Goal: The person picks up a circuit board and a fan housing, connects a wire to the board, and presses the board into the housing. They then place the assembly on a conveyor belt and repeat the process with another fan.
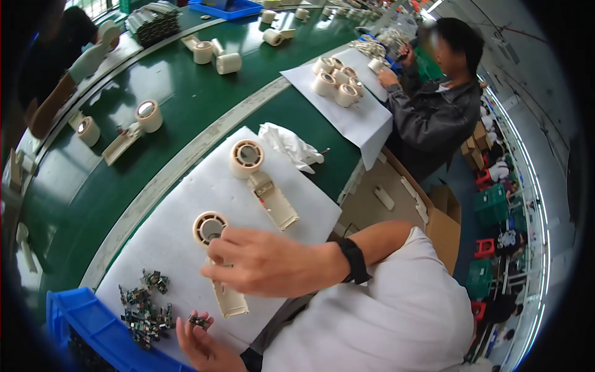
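My left hand (207, 347) pinches a small circuit board (198, 320) at the lower edge, beside a pile of similar green and black boards (145, 310). Over a cream device with a round, spoked head (210, 228) and an open handle shell (230, 302), my right hand (263, 260) has its fingers bent together. That hand covers the joint between head and handle, and whatever is in its fingertips is hidden. A second such device (247, 157) lies farther back, its open handle shell (274, 201) pointing toward me. Both lie on a white foam sheet (180, 192).
A blue bin (105, 328) borders the sheet at lower left. Behind the sheet lies a crumpled white bag (288, 146). More cream devices (149, 116) lie on the green table (180, 80). A co-worker (434, 99) sits at right beyond a cardboard box (443, 229); another person's arm (80, 68) is at upper left.
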{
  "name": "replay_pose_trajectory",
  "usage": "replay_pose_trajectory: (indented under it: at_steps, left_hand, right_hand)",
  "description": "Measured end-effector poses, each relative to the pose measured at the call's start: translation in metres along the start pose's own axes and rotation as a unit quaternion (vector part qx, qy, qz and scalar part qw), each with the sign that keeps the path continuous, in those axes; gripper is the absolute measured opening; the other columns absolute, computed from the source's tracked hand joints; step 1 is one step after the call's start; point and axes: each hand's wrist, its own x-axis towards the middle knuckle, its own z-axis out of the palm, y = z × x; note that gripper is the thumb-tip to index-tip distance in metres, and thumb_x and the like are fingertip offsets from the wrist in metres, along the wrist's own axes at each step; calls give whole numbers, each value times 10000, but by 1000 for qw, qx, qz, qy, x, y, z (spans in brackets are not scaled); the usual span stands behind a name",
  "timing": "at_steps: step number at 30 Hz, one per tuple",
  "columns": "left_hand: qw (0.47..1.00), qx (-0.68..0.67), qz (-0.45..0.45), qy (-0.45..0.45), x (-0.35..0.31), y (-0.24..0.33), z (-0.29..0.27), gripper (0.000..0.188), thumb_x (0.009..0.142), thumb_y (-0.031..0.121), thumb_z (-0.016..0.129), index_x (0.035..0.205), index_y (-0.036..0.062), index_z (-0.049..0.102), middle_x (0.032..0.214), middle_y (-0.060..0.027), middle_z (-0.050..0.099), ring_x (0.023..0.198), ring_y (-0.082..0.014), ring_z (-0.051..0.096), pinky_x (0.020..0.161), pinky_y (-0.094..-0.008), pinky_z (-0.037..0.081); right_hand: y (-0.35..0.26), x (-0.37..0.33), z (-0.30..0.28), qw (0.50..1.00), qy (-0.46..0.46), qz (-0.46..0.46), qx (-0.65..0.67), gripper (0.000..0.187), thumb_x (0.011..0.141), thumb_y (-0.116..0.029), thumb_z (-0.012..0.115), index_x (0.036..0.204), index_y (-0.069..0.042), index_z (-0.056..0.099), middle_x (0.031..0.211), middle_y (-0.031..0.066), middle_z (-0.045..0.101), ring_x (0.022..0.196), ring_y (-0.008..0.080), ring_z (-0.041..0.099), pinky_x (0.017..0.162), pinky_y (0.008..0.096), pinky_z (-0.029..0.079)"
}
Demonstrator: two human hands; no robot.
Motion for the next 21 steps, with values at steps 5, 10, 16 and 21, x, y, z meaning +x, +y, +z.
replay_pose_trajectory:
  at_steps: [5, 10, 16, 21]
  left_hand:
    - [996, 81, -6, -32, 12, 3, -3, 373, 1064, 127, 559, 1383, -64, 530, 1093, -226, 698, 942, -269, 697, 773, -365, 578]
    - [998, 43, -7, -41, 9, -3, -6, 301, 1036, 101, 581, 1299, -43, 598, 1161, -210, 679, 949, -264, 686, 848, -348, 575]
    - [996, -69, -8, -64, 12, -1, 3, 231, 1053, 48, 508, 1205, -63, 641, 1127, -179, 696, 847, -201, 685, 808, -315, 566]
    - [990, -83, 14, -111, 16, -10, -3, 208, 1012, -5, 568, 1199, -69, 635, 1110, -181, 701, 917, -217, 698, 843, -324, 570]
  right_hand:
    - [-16, -9, 10, 974, -97, 148, 142, 320, 927, -177, 657, 1225, -61, 640, 824, 85, 627, 760, 250, 668, 605, 388, 518]
    - [-9, -14, 34, 984, -81, 114, 109, 315, 955, -205, 630, 1247, -97, 670, 738, 50, 606, 642, 248, 646, 527, 385, 482]
    - [3, -12, 40, 998, -23, 36, 44, 358, 873, -156, 647, 1227, -174, 697, 737, -14, 593, 648, 182, 635, 548, 327, 476]
    - [8, -14, 40, 998, 29, 5, 64, 412, 823, -140, 646, 1227, -195, 701, 724, -27, 568, 631, 153, 609, 563, 301, 473]
